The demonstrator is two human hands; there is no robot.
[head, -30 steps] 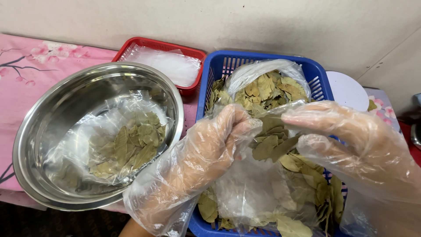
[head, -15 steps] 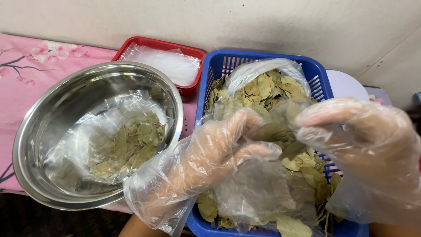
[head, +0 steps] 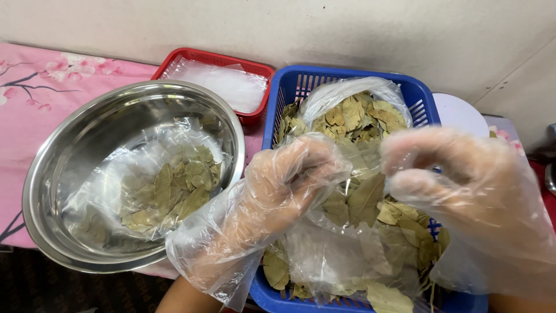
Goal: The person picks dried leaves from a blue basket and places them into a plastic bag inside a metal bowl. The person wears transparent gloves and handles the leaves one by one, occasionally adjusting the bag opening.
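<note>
Crinkly clear bag [head: 347, 168] (dry leaves [head: 365, 200] inside) between both gloved hands' fingers [head: 307, 165].

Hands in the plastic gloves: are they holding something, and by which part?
Both: the left hand and right hand pinch the top edge of a clear plastic bag of dried leaves, one at each side, over the blue basket.

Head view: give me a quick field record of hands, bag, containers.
left hand: gloved, fingers curled shut on clear bag
right hand: gloved, pinching the same bag's other side
clear bag: holds dried leaves, over blue basket
blue basket: loose leaves and an open bag of leaves
steel bowl: left of basket, bagged leaves inside
red basket: behind bowl, clear plastic inside
tablecloth: pink, floral
</note>
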